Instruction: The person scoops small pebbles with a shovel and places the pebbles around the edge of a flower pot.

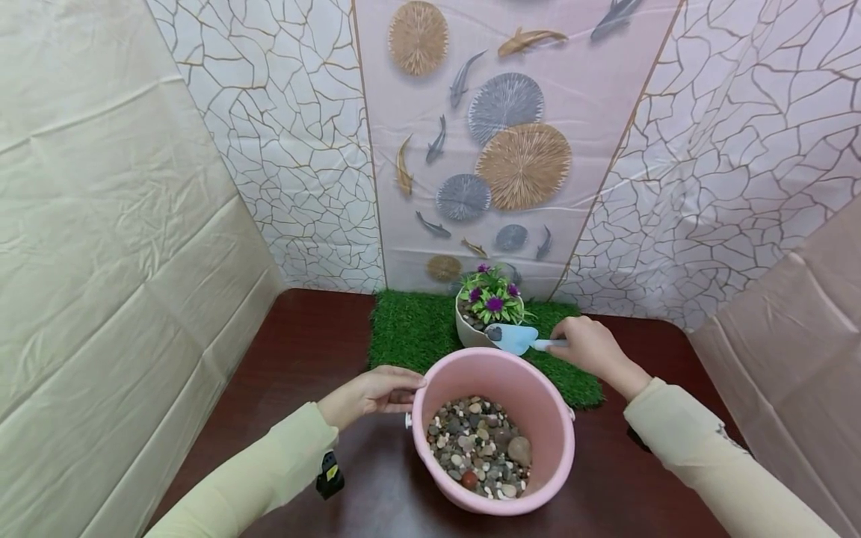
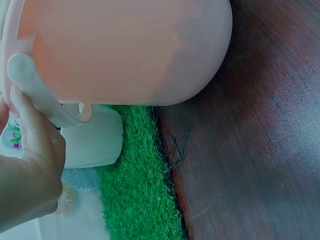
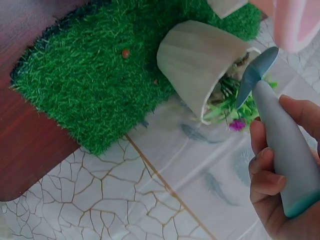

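Observation:
A pink bucket [image 1: 538,400] holds mixed pebbles [image 1: 471,441]. My left hand [image 1: 370,392] grips the bucket's left rim, its fingers beside the white handle [image 2: 47,97] in the left wrist view. A light blue trowel [image 1: 514,338] with a grey grip [image 3: 290,150] is held in my right hand [image 1: 592,347], fingers curled around the grip. Dark stones [image 1: 495,332] lie at the tip of its blade, over the near edge of a white pot [image 1: 467,329]. Purple flowers with green leaves [image 1: 494,302] stand in that pot, behind the bucket.
Under the pot lies a green artificial grass mat [image 1: 410,329], on a dark wooden table [image 1: 309,336]. One small orange-brown pebble [image 3: 125,52] rests on the grass in the right wrist view. Patterned cloth [image 1: 303,149] covers the back; plain pale cloth [image 1: 101,261] hangs at the left.

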{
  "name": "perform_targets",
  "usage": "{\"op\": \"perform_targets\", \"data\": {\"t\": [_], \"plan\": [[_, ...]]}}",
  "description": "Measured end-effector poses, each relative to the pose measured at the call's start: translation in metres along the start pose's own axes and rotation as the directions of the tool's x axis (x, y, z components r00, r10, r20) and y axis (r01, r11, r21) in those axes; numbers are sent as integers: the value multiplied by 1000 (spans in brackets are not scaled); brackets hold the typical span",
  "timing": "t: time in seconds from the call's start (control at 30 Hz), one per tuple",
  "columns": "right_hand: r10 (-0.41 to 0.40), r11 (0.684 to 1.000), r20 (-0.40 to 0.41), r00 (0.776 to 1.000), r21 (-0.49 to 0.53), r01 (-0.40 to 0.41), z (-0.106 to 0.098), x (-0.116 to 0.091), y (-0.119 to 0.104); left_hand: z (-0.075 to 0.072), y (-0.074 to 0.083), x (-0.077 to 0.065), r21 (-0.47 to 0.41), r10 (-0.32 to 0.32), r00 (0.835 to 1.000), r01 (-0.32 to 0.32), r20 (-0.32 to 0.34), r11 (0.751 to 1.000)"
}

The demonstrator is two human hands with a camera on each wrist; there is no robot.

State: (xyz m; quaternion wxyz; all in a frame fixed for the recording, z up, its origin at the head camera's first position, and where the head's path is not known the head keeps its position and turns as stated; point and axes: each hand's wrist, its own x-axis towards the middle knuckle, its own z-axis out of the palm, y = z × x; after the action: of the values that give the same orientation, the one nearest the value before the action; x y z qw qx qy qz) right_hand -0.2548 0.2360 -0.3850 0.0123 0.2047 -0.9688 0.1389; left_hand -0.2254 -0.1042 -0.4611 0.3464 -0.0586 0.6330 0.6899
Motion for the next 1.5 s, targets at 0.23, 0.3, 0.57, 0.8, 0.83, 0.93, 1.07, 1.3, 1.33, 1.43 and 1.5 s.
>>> {"op": "perform_targets", "data": {"t": [0.23, 0.3, 0.57, 0.8, 0.83, 0.93, 1.07, 1.3, 1.33, 1.43, 1.5], "plan": [[9, 1000, -13, 1000, -14, -9, 13, 12, -5, 1, 0, 1, -5, -16, 1000, 15, -24, 1000], [10, 1000, -22, 1000, -19, -11, 16, 16, -7, 2, 0, 2, -10, -21, 999, 20, -33, 1000], [38, 999, -44, 998, -21, -39, 22, 33, -14, 2, -1, 3, -11, -16, 999, 16, -36, 1000], [80, 997, -9, 997, 14, -80, 23, 50, -18, 2, -2, 4, -11, -11, 999, 11, -35, 1000], [88, 996, -1, 996, 20, -88, 24, 52, -18, 2, -2, 4, -11, -12, 999, 11, -34, 1000], [110, 993, 19, 994, 43, -110, 25, 57, -20, 1, -2, 4, -13, -10, 999, 9, -32, 1000], [114, 991, 40, 993, 68, -116, 24, 63, -24, 1, -2, 4, -16, -7, 999, 7, -32, 1000], [146, 984, 87, 985, 88, -154, 22, 67, -29, 1, -1, 4, -19, -10, 1000, 10, -27, 1000], [146, 983, 91, 985, 94, -155, 22, 68, -29, 1, -1, 4, -19, -11, 1000, 10, -28, 1000], [151, 981, 98, 984, 112, -162, 22, 68, -29, 1, -1, 4, -18, -12, 999, 12, -30, 1000], [142, 980, 97, 985, 124, -154, 21, 66, -29, 1, -1, 3, -19, -12, 999, 12, -31, 1000]]}}
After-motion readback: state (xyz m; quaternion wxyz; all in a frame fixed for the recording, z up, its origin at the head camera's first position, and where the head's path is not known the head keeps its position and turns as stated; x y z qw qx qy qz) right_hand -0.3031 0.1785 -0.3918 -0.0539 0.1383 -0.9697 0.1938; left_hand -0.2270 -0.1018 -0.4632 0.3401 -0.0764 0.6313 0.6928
